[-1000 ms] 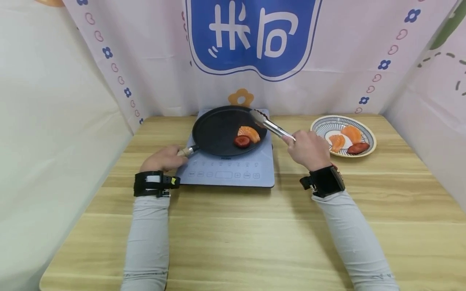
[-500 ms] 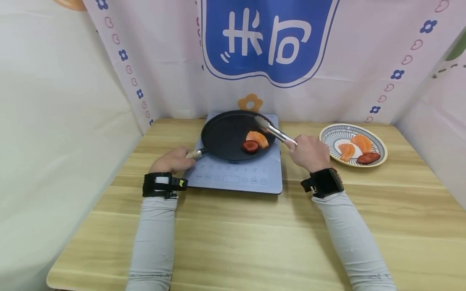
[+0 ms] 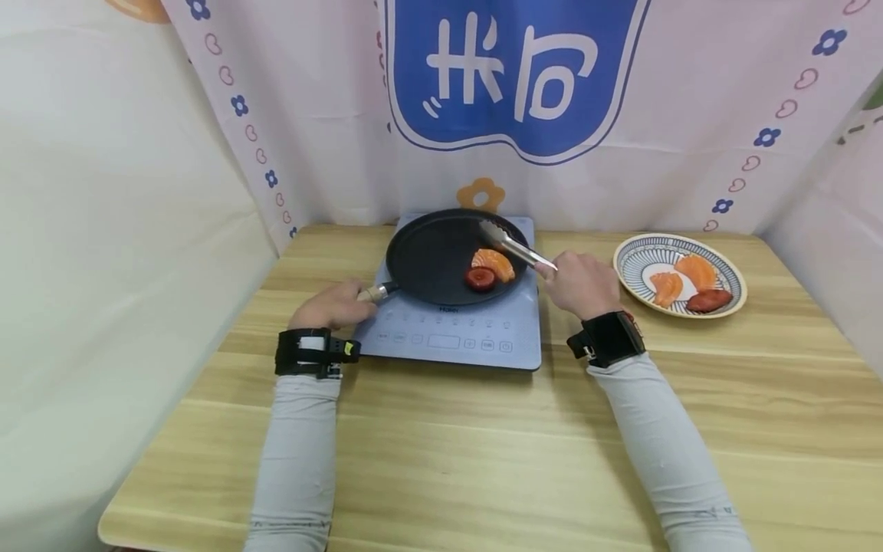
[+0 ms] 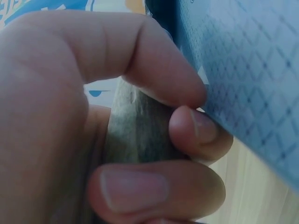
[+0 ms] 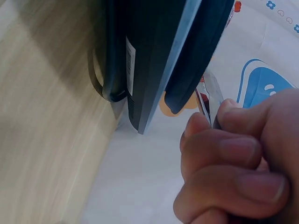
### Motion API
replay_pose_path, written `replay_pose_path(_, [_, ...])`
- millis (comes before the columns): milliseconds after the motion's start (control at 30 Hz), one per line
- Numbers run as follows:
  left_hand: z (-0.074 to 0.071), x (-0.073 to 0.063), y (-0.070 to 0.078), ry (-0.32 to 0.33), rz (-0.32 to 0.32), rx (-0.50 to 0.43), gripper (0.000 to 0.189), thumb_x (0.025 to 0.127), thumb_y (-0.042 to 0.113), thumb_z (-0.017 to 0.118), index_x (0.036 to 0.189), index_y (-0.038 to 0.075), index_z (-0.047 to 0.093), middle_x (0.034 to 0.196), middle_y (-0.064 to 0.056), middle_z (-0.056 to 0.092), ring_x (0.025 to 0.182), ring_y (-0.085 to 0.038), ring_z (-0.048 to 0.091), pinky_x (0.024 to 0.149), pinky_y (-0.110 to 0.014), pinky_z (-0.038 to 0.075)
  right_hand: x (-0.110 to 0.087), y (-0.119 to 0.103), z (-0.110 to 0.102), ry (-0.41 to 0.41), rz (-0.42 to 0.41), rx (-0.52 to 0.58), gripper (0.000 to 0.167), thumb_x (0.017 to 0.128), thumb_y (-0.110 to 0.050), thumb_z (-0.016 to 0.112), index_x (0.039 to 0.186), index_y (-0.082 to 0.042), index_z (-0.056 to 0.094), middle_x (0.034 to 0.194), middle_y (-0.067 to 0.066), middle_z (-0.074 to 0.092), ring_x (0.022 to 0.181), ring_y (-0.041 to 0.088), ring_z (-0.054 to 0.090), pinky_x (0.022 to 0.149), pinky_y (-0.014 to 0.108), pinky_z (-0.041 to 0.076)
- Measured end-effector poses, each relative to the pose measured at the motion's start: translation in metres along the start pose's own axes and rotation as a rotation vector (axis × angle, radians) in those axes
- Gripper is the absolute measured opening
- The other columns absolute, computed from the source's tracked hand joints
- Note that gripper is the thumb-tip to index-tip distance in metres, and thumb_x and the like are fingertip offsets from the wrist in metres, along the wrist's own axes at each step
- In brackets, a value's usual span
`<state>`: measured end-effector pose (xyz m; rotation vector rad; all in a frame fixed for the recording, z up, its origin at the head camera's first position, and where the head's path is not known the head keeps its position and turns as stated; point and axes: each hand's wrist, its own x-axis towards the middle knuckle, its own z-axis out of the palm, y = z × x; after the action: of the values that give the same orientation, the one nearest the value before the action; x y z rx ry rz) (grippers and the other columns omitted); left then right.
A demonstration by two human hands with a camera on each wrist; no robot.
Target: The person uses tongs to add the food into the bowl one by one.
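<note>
In the head view, a black flat pan sits on the grey induction cooker. My left hand grips its wooden handle; the left wrist view shows fingers and thumb curled round that handle. A slice of salmon and a piece of red sausage lie together at the pan's right side. My right hand holds metal tongs, their scalloped tips over the pan's back right, just behind the salmon. In the right wrist view, fingers wrap the tongs, mostly hidden by the hand.
On the right of the wooden table, a patterned plate bears two salmon pieces and a red sausage piece. A printed cloth hangs right behind the cooker. A black cord shows beneath the cooker.
The head view has shifted, so the scene sits farther right. Relative to the pan, the right hand and tongs have moved left, farther inside the rim. The left hand keeps its hold on the handle.
</note>
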<state>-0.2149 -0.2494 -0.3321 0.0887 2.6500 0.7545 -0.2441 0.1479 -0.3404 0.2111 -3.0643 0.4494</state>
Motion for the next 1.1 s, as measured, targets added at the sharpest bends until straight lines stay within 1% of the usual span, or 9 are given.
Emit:
replay_pose_path(133, [-0.002,-0.002,0.0003,0.011,0.014,0.003,0.024,0.097,0.022,0.057,0.111,0.002,0.055,0.087,-0.006,0.051,0.073,-0.019,0.049,0.062,-0.029,0.044,0.0012,-0.0008,0.0004,0.006,-0.005,0.009,0.055,0.109,-0.052,0.045,0.081,-0.009,0.064,0.077,0.013,0.061,0.068,0.03,0.059,0.053,0.042,0.042])
replay_pose_path(267, [-0.0022,-0.0021,0.0015,0.011,0.012,0.0,0.024,0.098,0.023,0.057,0.111,0.003,0.055,0.087,-0.005,0.051,0.073,-0.02,0.049,0.062,-0.03,0.044,0.0008,-0.0003,0.0013,0.014,0.004,0.013,0.056,0.109,-0.053,0.045,0.078,-0.011,0.064,0.075,0.012,0.06,0.067,0.029,0.058,0.053,0.042,0.042])
replay_pose_path(567, [-0.0032,-0.0008,0.0011,0.007,0.006,-0.006,0.027,0.098,0.023,0.057,0.115,0.003,0.055,0.089,-0.006,0.051,0.074,-0.02,0.049,0.062,-0.031,0.044,0.0002,-0.0002,0.0045,0.012,0.023,0.016,0.056,0.109,-0.054,0.045,0.079,-0.011,0.064,0.076,0.012,0.061,0.067,0.029,0.058,0.053,0.04,0.041])
replay_pose_path(833, [0.0,0.001,0.0009,0.008,0.015,-0.006,0.023,0.097,0.021,0.057,0.111,0.002,0.056,0.088,-0.007,0.053,0.076,-0.021,0.051,0.064,-0.031,0.045,-0.0038,0.0014,0.0055,0.022,0.023,0.011,0.056,0.109,-0.053,0.047,0.076,-0.01,0.063,0.071,0.01,0.057,0.063,0.028,0.056,0.051,0.038,0.039])
replay_pose_path(967, [0.0012,0.0034,-0.0008,-0.008,0.056,-0.014,0.023,0.097,0.02,0.057,0.111,0.001,0.057,0.084,-0.004,0.052,0.073,-0.019,0.05,0.062,-0.03,0.044,-0.0056,0.002,0.0046,0.01,0.024,-0.003,0.056,0.109,-0.053,0.046,0.079,-0.01,0.064,0.074,0.012,0.059,0.066,0.029,0.057,0.052,0.04,0.04])
replay_pose_path(1100, [0.002,0.0054,-0.0021,-0.023,0.076,-0.025,0.024,0.097,0.018,0.056,0.111,0.0,0.058,0.083,-0.003,0.052,0.072,-0.018,0.049,0.062,-0.029,0.044,-0.0071,0.0023,0.0042,0.0,0.024,-0.017,0.056,0.109,-0.053,0.045,0.081,-0.009,0.064,0.075,0.013,0.06,0.067,0.03,0.058,0.053,0.041,0.041])
